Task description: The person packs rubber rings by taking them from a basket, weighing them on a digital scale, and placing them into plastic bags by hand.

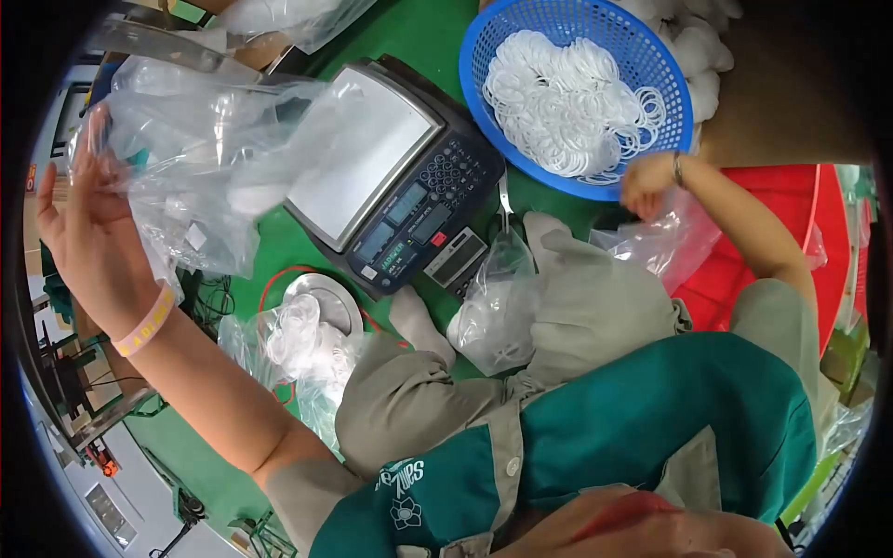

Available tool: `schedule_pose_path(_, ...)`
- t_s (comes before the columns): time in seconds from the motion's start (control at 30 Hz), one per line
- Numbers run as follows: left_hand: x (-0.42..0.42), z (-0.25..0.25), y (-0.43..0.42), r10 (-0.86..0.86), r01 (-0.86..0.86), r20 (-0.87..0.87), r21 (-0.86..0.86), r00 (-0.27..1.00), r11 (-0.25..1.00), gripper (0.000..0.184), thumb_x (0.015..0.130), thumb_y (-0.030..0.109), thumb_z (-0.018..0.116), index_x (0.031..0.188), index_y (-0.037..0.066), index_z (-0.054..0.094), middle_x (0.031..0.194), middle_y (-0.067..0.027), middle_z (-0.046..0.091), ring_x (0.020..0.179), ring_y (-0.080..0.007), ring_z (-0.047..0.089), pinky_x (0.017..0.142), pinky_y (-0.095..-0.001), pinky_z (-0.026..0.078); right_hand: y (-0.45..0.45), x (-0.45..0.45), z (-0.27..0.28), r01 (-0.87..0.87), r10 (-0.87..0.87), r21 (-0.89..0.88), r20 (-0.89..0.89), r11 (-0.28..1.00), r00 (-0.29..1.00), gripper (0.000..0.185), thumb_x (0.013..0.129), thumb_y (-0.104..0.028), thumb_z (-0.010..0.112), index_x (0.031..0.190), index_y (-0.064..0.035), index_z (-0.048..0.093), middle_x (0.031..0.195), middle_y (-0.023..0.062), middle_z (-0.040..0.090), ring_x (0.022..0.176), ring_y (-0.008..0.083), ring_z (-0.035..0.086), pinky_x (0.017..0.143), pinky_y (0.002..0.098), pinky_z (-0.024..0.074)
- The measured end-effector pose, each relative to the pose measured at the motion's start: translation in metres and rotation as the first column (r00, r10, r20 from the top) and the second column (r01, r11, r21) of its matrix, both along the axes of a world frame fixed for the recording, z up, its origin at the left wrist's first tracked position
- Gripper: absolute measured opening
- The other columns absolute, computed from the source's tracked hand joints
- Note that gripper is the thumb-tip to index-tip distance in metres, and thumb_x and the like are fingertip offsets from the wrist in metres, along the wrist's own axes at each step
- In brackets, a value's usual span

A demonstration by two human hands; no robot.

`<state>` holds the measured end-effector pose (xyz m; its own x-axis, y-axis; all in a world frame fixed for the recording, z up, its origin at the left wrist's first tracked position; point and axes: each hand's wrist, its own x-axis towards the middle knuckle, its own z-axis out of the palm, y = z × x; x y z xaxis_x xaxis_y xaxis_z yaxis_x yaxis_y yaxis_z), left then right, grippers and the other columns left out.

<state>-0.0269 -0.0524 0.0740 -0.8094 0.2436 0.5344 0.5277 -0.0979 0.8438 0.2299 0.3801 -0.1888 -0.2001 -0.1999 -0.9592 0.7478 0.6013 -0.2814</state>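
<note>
My left hand point(98, 219) is raised at the left, its fingers stretched out and spread against a large clear plastic bag point(200, 139). The bag reaches across to the weighing pan of a dark digital scale point(400, 177). My right hand point(648, 186) is at the near rim of a blue plastic basket point(684, 121), its fingers curled; what they hold, if anything, is hidden. Inside the basket lies a heap of thin white rings point(558, 102). Below that hand spreads a clear plastic bag point(665, 244). A filled clear bag point(498, 312) sits between my legs.
Left of my legs, a bag of white rings point(312, 339) lies by a round metal dish point(330, 299). Scissors point(505, 200) and a small device with a display point(456, 259) lie by the scale. A red surface point(763, 232) is at the right.
</note>
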Motion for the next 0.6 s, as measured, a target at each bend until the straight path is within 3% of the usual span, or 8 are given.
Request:
schedule_pose_path(0.07,0.004,-0.018,-0.001,0.103,-0.108,-0.071,-0.072,0.992,0.991,0.013,0.084,0.000,0.049,0.097,0.000,0.050,0.109,-0.0177,0.057,0.073,-0.0099,0.050,0.067,-0.0206,0.042,0.037,-0.023,-0.028,0.316,-0.138,0.235,-0.559,0.919,0.817,0.028,0.078,-0.030,0.055,0.085,-0.0035,0.062,0.070,0.0113,0.062,0.059,0.0193,0.059,0.055,0.0323,0.0497)
schedule_pose_path(0.1,0.006,-0.028,-0.003,0.104,-0.128,-0.131,-0.185,0.986,0.974,0.011,0.084,0.000,0.050,0.095,0.001,0.053,0.107,-0.0146,0.058,0.071,-0.0080,0.049,0.065,-0.0193,0.041,0.054,-0.035,-0.042,0.336,0.078,0.340,-0.795,0.878,0.602,0.030,0.076,-0.031,0.056,0.083,-0.0023,0.062,0.073,0.0137,0.063,0.064,0.0245,0.059,0.062,0.0341,0.0496)
schedule_pose_path(0.2,0.010,-0.061,-0.005,0.195,-0.209,-0.076,-0.379,0.978,0.902,0.018,0.084,0.004,0.050,0.099,-0.001,0.059,0.093,-0.0002,0.058,0.068,-0.0035,0.041,0.062,-0.0160,0.034,0.096,-0.073,-0.098,0.650,0.312,0.549,-0.835,0.526,0.452,0.052,0.068,-0.041,0.063,0.109,-0.0089,0.057,0.106,0.0201,0.057,0.099,0.0335,0.054,0.088,0.0335,0.0417)
schedule_pose_path(0.23,0.014,-0.069,-0.002,0.246,-0.245,-0.052,-0.410,0.968,0.878,0.024,0.082,0.005,0.054,0.106,0.001,0.057,0.093,0.0004,0.059,0.066,-0.0021,0.040,0.059,-0.0146,0.032,0.101,-0.092,-0.100,0.632,0.149,0.587,-0.781,0.506,0.607,0.075,0.063,-0.048,0.065,0.128,-0.0182,0.041,0.128,0.0211,0.040,0.118,0.0356,0.039,0.096,0.0370,0.0358)
schedule_pose_path(0.33,0.025,-0.080,0.020,0.306,-0.492,-0.394,-0.571,0.867,0.657,0.035,0.077,0.003,0.058,0.111,0.005,0.054,0.105,-0.0037,0.054,0.063,-0.0051,0.044,0.051,-0.0175,0.038,0.068,-0.133,-0.108,0.655,0.103,0.655,-0.732,0.378,0.673,0.104,0.053,-0.060,0.068,0.138,-0.0312,0.015,0.144,0.0176,0.001,0.131,0.0407,0.007,0.096,0.0627,0.0212)
schedule_pose_path(0.43,0.027,-0.079,0.032,0.216,-0.491,-0.456,-0.662,0.863,0.566,0.042,0.073,-0.001,0.057,0.114,0.006,0.051,0.113,-0.0068,0.050,0.067,-0.0087,0.047,0.055,-0.0180,0.041,0.030,-0.163,-0.104,0.598,0.169,0.708,-0.687,0.376,0.706,0.110,0.048,-0.066,0.067,0.138,-0.0368,0.010,0.144,0.0154,-0.009,0.131,0.0413,-0.006,0.091,0.0713,0.0097)
schedule_pose_path(0.53,0.016,-0.081,0.023,0.234,-0.479,-0.439,-0.613,0.868,0.628,0.030,0.078,-0.002,0.054,0.108,0.004,0.053,0.111,-0.0071,0.050,0.076,-0.0085,0.051,0.059,-0.0188,0.043,0.055,-0.169,-0.111,0.598,0.037,0.733,-0.641,0.324,0.766,0.100,0.054,-0.058,0.067,0.137,-0.0393,0.014,0.144,0.0158,-0.012,0.130,0.0428,-0.008,0.090,0.0723,0.0081)
schedule_pose_path(0.6,0.010,-0.086,0.013,0.264,-0.433,-0.377,-0.486,0.888,0.759,0.021,0.082,0.000,0.054,0.103,0.002,0.055,0.113,-0.0077,0.049,0.083,-0.0101,0.053,0.067,-0.0195,0.044,0.104,-0.167,-0.143,0.603,-0.020,0.701,-0.646,0.381,0.763,0.084,0.060,-0.051,0.063,0.134,-0.0348,0.025,0.144,0.0166,0.000,0.130,0.0444,0.002,0.093,0.0691,0.0139)
